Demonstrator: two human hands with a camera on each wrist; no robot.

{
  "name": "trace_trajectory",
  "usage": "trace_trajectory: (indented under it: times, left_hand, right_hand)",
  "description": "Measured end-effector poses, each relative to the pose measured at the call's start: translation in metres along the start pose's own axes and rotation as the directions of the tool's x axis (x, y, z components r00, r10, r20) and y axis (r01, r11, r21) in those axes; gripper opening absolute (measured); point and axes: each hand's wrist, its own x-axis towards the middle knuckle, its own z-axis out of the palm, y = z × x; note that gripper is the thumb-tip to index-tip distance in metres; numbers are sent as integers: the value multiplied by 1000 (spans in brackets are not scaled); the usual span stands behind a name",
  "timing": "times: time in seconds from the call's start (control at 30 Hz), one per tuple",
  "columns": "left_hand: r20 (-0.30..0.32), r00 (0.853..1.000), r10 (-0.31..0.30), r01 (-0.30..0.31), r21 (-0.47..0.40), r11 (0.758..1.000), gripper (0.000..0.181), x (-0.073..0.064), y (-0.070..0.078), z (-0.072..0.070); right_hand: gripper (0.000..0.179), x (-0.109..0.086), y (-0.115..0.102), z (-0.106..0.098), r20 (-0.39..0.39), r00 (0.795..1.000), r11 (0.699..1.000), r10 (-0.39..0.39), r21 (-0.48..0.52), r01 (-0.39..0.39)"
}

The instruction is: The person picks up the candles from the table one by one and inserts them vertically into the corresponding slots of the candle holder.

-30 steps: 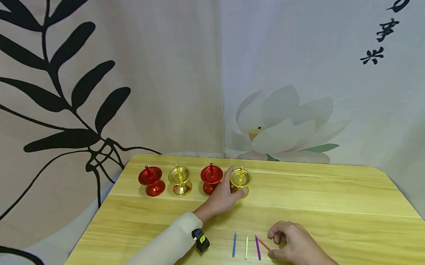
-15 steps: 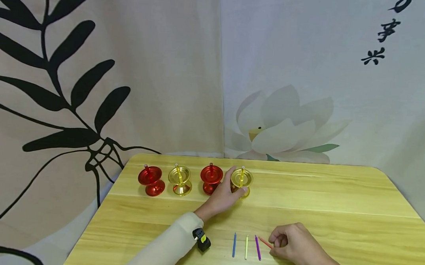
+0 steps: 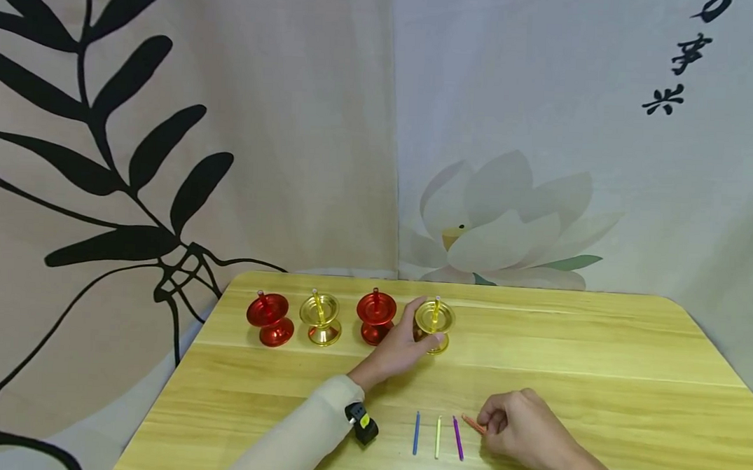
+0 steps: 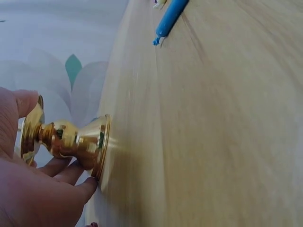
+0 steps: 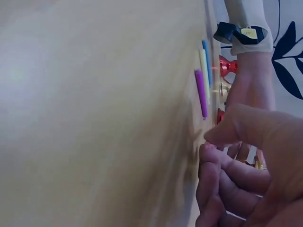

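Observation:
My left hand (image 3: 402, 348) grips the rightmost gold candle holder (image 3: 443, 321), its fingers round the stem and foot and its thumb up at the dish. In the left wrist view this gold holder (image 4: 71, 137) stands with its foot on the wood. A thin orange candle (image 3: 473, 423) is pinched between thumb and fingers of my right hand (image 3: 525, 432), low over the table. To its left lie a purple candle (image 3: 458, 438), a pale yellow candle (image 3: 438, 437) and a blue candle (image 3: 416, 433), side by side.
Left of the gripped holder stand a red holder (image 3: 376, 309), another gold holder (image 3: 320, 310) and a second red holder (image 3: 268, 310) in a row. Each has a short upright stick in its dish. Behind the wooden table (image 3: 567, 355) hangs a printed curtain (image 3: 304, 155).
My left hand has shifted the gold holder slightly to the right. The orange candle, first touching the purple one, has been pinched by my right hand and drawn away from it.

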Motion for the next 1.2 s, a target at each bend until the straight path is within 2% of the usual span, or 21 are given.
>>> trace_trajectory:
  times: [0.37, 0.6, 0.83, 1.2]
  left_hand:
    - [31, 1000, -1, 1, -13, 1000, 81, 3, 1, 5]
    - [38, 999, 2, 0, -40, 999, 80, 5, 0, 11]
    - [63, 998, 26, -21, -73, 997, 80, 5, 1, 16]
    - [92, 995, 32, -27, -55, 998, 79, 5, 9, 23]
  right_hand:
    - [18, 24, 2, -16, -89, 996, 996, 33, 91, -25]
    - [12, 38, 2, -24, -135, 985, 985, 103, 154, -81]
    - [6, 52, 2, -32, -224, 964, 979, 142, 173, -105]
    - [8, 81, -6, -48, -384, 919, 988, 88, 151, -31]
